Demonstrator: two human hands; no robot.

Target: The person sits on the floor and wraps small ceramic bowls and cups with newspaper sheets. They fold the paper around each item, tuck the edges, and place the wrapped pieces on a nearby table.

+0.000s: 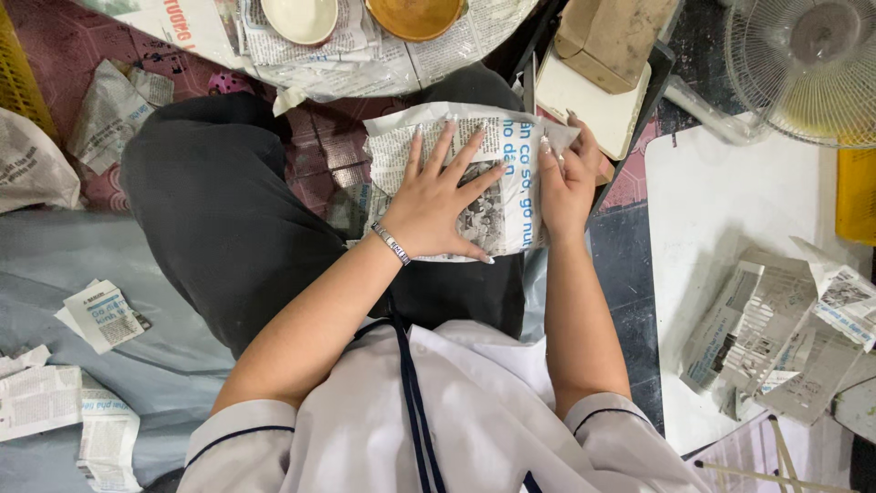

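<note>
On your lap, a newspaper-wrapped bundle with blue lettering lay beneath your left hand, pressed flat with fingers spread, while your right hand pinched its right edge; more wrapped bundles sat beside you.

Even, soft indoor light fills the head view, bright enough to read every surface. Shadows are faint and short. The white board at right glares slightly. Focus is sharp at centre; the wide lens bends the edges, notably the fan.
</note>
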